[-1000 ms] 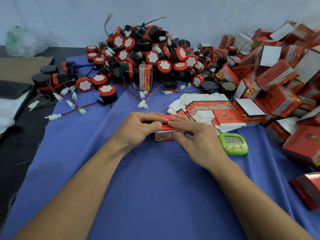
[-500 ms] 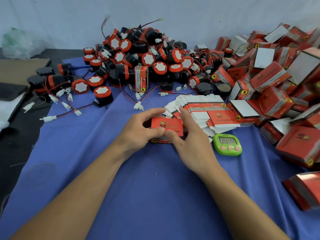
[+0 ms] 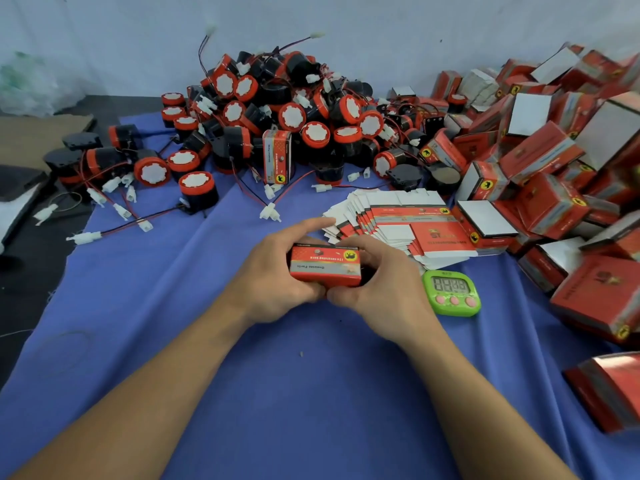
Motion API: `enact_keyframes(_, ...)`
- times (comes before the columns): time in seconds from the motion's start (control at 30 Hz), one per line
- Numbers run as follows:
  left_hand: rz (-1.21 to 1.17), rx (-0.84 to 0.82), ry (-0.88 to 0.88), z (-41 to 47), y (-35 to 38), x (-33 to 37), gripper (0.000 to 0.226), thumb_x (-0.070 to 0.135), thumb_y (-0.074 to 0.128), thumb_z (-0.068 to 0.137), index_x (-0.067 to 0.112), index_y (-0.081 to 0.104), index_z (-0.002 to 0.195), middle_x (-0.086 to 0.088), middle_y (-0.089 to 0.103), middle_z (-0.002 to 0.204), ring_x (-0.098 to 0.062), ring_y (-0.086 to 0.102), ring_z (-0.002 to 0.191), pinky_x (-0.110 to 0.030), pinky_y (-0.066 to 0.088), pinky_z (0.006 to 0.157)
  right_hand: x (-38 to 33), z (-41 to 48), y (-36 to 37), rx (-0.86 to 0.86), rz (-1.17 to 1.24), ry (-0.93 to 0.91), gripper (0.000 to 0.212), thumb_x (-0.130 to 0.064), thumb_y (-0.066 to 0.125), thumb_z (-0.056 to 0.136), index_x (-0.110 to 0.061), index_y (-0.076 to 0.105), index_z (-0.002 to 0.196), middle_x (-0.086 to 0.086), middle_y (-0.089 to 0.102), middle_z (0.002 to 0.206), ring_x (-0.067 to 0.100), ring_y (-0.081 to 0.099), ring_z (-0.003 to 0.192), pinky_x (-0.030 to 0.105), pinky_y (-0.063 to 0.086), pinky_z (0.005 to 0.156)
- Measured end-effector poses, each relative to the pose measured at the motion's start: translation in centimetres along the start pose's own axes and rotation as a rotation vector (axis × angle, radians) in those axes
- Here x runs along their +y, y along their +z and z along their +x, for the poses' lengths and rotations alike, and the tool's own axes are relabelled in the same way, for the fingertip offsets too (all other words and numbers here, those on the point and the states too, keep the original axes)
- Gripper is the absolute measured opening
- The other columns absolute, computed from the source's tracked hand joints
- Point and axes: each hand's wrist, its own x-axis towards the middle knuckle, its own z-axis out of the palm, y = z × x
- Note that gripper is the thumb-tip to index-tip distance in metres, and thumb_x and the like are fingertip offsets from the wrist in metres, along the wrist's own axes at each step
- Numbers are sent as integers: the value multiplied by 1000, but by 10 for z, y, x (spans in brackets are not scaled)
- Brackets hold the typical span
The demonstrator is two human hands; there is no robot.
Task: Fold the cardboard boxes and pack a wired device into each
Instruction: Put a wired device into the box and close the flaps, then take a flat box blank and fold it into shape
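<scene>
Red box in both hands, stock all round

The red box point(image 3: 325, 266), folded into shape, lies long side level, gripped at its ends by the left hand point(image 3: 273, 275) and right hand point(image 3: 381, 282). Flat box blanks point(image 3: 408, 226) lie fanned just behind it on the worktop point(image 3: 311, 393). Black-and-red wired devices point(image 3: 284, 109) with white plugs are heaped at the back, and folded boxes point(image 3: 540, 157) are piled at the right.

The cardboard box point(image 3: 325, 266) at frame centre carries "Genuine Parts" on its grey strip, upside down to the camera; the red line above it is too blurred to read. The top flat carton point(image 3: 438, 237) to its right shows a large "ST". The green timer point(image 3: 451, 292) shows four digits, unclear.
</scene>
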Motion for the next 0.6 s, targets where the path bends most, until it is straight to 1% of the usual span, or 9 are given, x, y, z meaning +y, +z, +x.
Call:
enact_keyframes(0.1,-55,123,-43,3,5,-1,94,34,84,63,51,45,147,19,70,117,-3,68,109,-27,57,96,-5,3,-10,92,104,93,41,-28,89,58,-32,75,96,-11,78,83,13,74,74,34,59,71)
enact_keyframes(0.17,-207,164,-102,8,4,0,88,53,79,68,44,45,149,18,72,113,-3,68,113,-28,52,103,-5,8,-18,80,289,239,30,-24,89,63,-19,79,91,0,78,82,21,69,68,37,53,70)
enact_keyframes(0.23,-344,207,-155,12,3,-1,72,58,68,78,41,49,145,18,75,106,-10,69,114,-35,51,107,-9,16,-34,85,603,346,28,-15,87,72,-8,77,98,8,77,93,25,70,83,32,52,75)
enact_keyframes(0.3,-405,250,-184,14,3,-2,60,52,59,86,37,52,144,12,77,107,-10,70,111,-37,54,104,-16,28,-62,194,1136,315,49,-22,82,75,0,68,117,15,75,114,31,71,108,31,59,80)
enact_keyframes(0.37,-407,277,-202,16,2,-3,62,50,56,87,34,52,147,4,77,109,-10,71,107,-36,57,100,-20,41,-91,219,1552,168,76,-39,75,78,6,53,135,23,65,132,37,65,122,40,60,93)
enact_keyframes(0.43,-398,296,-219,17,2,-4,62,49,57,86,32,53,145,0,77,109,-12,72,104,-36,57,100,-27,52,-104,167,1349,125,70,-47,69,88,1,52,137,19,64,135,31,66,121,41,58,96)
enact_keyframes(0.5,-361,293,-235,17,2,-5,57,46,58,89,33,54,145,2,78,105,-13,73,102,-39,57,102,-27,62,-101,205,697,156,43,-32,71,94,-11,64,130,7,69,129,17,71,113,34,60,90)
enact_keyframes(0.53,-335,286,-241,18,3,-7,53,43,60,93,34,54,145,4,79,103,-14,73,101,-40,56,103,-27,65,-96,222,369,152,43,-28,74,92,-17,65,132,2,70,129,13,69,113,30,57,89)
enact_keyframes(0.6,-280,275,-249,19,3,-10,47,38,62,99,36,54,145,8,79,100,-15,73,102,-43,54,105,-21,70,-84,185,-195,149,66,-39,77,88,-22,53,147,-1,61,142,13,60,119,30,48,93)
